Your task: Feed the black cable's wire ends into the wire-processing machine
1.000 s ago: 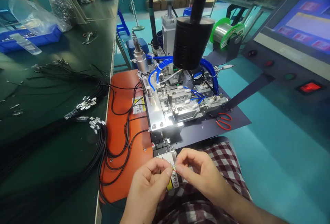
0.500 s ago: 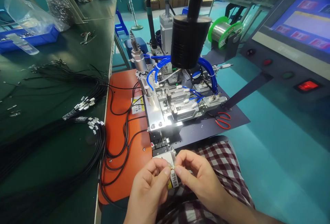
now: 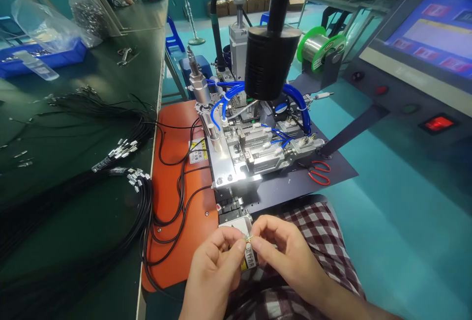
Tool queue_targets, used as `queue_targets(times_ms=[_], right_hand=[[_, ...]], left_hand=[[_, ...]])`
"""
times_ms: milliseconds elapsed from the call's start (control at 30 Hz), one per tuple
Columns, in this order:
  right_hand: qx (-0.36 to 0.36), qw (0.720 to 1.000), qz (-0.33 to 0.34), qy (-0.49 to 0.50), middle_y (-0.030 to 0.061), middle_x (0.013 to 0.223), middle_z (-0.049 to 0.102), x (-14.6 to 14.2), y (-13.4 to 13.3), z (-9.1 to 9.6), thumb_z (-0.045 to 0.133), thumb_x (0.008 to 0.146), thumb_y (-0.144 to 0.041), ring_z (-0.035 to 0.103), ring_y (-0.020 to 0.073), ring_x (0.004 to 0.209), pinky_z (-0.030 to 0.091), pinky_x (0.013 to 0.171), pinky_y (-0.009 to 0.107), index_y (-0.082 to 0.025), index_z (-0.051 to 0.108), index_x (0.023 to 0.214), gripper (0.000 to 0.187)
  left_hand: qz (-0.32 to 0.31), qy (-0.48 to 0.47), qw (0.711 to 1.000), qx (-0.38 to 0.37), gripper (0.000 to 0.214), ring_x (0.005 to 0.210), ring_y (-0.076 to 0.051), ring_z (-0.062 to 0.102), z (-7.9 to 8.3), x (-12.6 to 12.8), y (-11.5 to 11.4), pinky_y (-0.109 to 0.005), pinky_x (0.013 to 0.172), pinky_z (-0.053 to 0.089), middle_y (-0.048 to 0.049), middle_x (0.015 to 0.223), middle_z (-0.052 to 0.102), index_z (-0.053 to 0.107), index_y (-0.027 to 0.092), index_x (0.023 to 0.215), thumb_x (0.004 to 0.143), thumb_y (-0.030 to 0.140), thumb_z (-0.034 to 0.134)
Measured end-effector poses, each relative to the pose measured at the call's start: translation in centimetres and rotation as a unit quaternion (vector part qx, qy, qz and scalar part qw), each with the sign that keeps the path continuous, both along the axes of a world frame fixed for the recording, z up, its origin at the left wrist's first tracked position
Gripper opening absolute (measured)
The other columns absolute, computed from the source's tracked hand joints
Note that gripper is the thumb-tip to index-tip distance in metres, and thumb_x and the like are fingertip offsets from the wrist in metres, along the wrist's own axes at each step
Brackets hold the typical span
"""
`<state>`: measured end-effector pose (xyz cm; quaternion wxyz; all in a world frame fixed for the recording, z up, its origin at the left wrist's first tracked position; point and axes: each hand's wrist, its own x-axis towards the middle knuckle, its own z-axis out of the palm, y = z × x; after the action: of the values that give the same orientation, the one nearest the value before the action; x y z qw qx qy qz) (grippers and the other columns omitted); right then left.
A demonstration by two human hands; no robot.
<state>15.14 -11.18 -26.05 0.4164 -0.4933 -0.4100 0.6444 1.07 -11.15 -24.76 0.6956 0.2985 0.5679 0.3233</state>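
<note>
Low in the view, my left hand (image 3: 217,263) and my right hand (image 3: 285,253) meet fingertip to fingertip in front of the machine. Each pinches thumb against index finger. Between them shows a tiny pale yellowish piece with thin wire-like ends (image 3: 249,239), too small to name for certain. The fingertips hide most of it. Just behind the hands is the machine's front feed track (image 3: 232,207), with a white and yellow label (image 3: 250,257) below it. Black cables (image 3: 180,182) run across the orange plate (image 3: 173,248) left of my left hand.
The metal machine (image 3: 254,148) with blue air hoses stands ahead, under a black cylindrical hood (image 3: 272,64). Red-handled pliers (image 3: 320,172) lie at right. Cable bundles with metal ends (image 3: 138,178) rest on the dark table. A screen panel (image 3: 431,49) and solder wire spool (image 3: 319,49) are at right.
Both hands stay pinched together in almost the same place. The tiny piece between the fingertips shows slightly more, with the fingertips a little further apart. The view has shifted slightly.
</note>
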Motion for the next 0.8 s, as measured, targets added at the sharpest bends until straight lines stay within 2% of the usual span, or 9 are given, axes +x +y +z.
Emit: queue_targets(times_ms=[233,433,633,700,800], right_hand=[[0.015,1.000,-0.003,0.001,-0.0052,0.062,0.048,0.1,-0.3,-0.3,0.060,0.082,-0.026,0.043,0.0099,0.057,0.036,0.053,0.022,-0.018,0.055,0.072,0.014],[0.010,1.000,0.014,-0.019,-0.0036,0.061,0.051,0.3,0.3,0.2,0.062,0.080,-0.028,0.045,0.0113,0.058,0.038,0.054,0.023,-0.016,0.060,0.075,0.013],[0.078,0.992,0.000,-0.099,-0.0024,0.067,0.054,0.4,0.5,0.2,0.059,0.083,-0.020,0.047,0.0124,0.064,0.039,0.061,0.024,-0.017,0.059,0.070,0.013],[0.072,0.994,0.003,-0.088,-0.0030,0.065,0.052,0.5,0.6,0.1,0.058,0.083,-0.022,0.045,0.0120,0.062,0.038,0.058,0.024,-0.018,0.056,0.069,0.015],[0.013,0.999,0.033,0.001,-0.0049,0.059,0.046,0.4,0.9,-0.3,0.059,0.083,-0.031,0.040,0.0106,0.055,0.033,0.051,0.023,-0.018,0.052,0.068,0.021]], left_hand=[[-0.009,-0.006,1.000,0.006,0.037,0.043,-0.004,0.018,-0.1,-0.1,-0.2,-0.018,0.043,0.011,0.0109,0.048,0.028,0.053,0.017,0.074,0.073,0.051,0.069],[-0.009,0.005,1.000,0.011,0.039,0.043,-0.003,0.016,0.0,-0.2,0.0,-0.017,0.042,0.010,0.0114,0.047,0.027,0.053,0.017,0.074,0.072,0.052,0.070],[-0.026,0.015,1.000,0.004,0.037,0.042,-0.004,0.014,-0.2,-0.2,0.1,-0.017,0.041,0.011,0.0122,0.045,0.024,0.052,0.017,0.073,0.074,0.051,0.068],[-0.015,0.043,0.998,0.032,0.032,0.041,-0.004,0.018,-0.2,-0.1,0.1,-0.018,0.041,0.014,0.0108,0.046,0.027,0.055,0.017,0.073,0.075,0.047,0.067],[0.006,0.119,0.977,0.176,0.019,0.047,-0.010,0.040,-0.4,-0.2,-0.1,-0.021,0.046,0.032,0.0027,0.054,0.047,0.062,0.017,0.069,0.076,0.034,0.068]])
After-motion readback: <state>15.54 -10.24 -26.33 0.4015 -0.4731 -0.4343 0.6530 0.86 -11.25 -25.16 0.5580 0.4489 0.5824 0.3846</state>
